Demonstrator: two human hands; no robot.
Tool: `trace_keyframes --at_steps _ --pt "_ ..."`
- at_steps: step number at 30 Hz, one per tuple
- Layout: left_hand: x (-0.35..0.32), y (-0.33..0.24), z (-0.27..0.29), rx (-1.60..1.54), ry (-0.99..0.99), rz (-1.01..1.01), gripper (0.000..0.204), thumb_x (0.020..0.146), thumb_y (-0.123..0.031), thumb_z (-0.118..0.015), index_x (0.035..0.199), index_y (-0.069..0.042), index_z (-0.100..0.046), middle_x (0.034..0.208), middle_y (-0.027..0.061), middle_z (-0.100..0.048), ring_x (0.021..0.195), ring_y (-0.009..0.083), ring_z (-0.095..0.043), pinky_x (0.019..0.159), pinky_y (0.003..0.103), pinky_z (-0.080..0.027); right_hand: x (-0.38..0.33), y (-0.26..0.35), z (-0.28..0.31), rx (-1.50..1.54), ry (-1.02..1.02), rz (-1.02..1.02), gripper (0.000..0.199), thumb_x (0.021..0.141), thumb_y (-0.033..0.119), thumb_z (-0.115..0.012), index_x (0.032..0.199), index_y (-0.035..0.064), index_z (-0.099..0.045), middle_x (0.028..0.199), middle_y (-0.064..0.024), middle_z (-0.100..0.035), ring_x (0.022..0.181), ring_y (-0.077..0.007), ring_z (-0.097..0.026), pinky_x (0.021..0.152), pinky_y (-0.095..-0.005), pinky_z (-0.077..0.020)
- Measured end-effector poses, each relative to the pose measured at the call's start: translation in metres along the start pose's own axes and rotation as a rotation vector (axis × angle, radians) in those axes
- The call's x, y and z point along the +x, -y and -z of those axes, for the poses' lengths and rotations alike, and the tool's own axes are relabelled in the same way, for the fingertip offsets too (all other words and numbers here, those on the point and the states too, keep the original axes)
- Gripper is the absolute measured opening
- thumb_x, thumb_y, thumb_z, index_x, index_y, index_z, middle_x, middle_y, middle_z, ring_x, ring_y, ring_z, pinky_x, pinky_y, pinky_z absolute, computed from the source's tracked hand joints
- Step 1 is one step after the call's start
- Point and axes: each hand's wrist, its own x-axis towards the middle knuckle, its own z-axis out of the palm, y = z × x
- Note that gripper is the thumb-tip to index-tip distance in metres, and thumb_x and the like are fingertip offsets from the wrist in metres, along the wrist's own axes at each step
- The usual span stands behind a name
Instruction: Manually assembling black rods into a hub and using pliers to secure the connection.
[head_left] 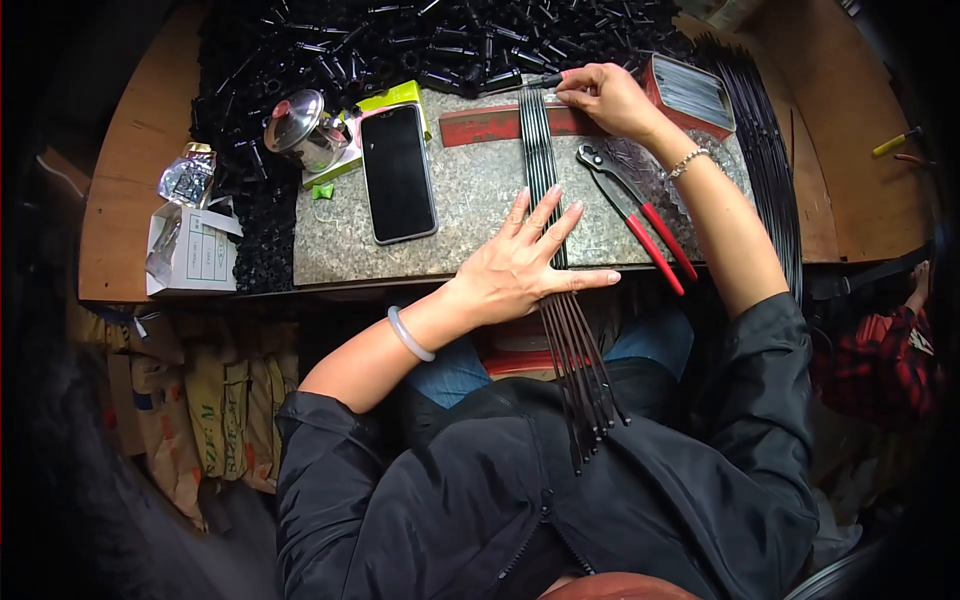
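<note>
A bundle of slim dark rods runs down the centre of the frame, its upper ends resting across a flat red strip and its lower, knobbed ends fanning out past the bench edge above the lap. The left hand, at centre, lies palm down across the rods with fingers spread wide and thumb pointing right, a posture that probably keeps them flat and side by side. The right hand, at upper right of centre, has its fingers drawn in narrow near the rods' upper ends; a slim dark piece lies by the fingertips, but whether it is gripped cannot be told. The strip presumably gives those ends a level rest. Red-handled pliers lie just right of the rods, handles toward the lower right, seemingly placed for easy reach by the right hand. A red box of thin metal pieces stands close beyond the right wrist, likely for the same reason. A phone lies left of the rods on the speckled board, and black parts are heaped along the top, apparently to leave the working surface free.
</note>
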Motion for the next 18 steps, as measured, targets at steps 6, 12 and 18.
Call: trace_keyframes --at_steps 6,12,18 --pt "-0.003 -0.001 0.001 -0.017 0.003 0.002 0.054 0.083 -0.036 -0.058 0.131 -0.052 -0.037 0.140 0.0211 -0.032 0.130 0.0446 -0.028 0.102 0.060 -0.027 -0.002 0.009 -0.006 0.076 0.093 -0.108 0.019 0.084 0.014 -0.065 0.093 -0.0019 -0.065 0.083 -0.0046 -0.066 0.075 -0.0083 -0.059 0.071 -0.0235 -0.0478" --pt "-0.002 -0.001 0.001 -0.012 0.012 0.006 0.054 0.083 -0.036 -0.058 0.131 -0.051 -0.036 0.140 0.0210 -0.032 0.130 0.0446 -0.028 0.102 0.060 -0.027 -0.003 0.011 -0.007 0.068 0.083 -0.116 0.018 0.084 0.015 -0.064 0.093 -0.0012 -0.065 0.079 -0.0040 -0.066 0.073 -0.0077 -0.058 0.070 -0.0234 -0.0477" --pt "-0.003 0.000 -0.001 -0.031 0.004 -0.002 0.054 0.083 -0.036 -0.058 0.130 -0.051 -0.038 0.140 0.0181 -0.032 0.130 0.0447 -0.028 0.102 0.060 -0.027 -0.002 0.011 -0.014 0.059 0.034 -0.064 0.018 0.084 0.017 -0.064 0.092 0.0009 -0.066 0.075 -0.0035 -0.065 0.068 -0.0075 -0.055 0.065 -0.0238 -0.0460"
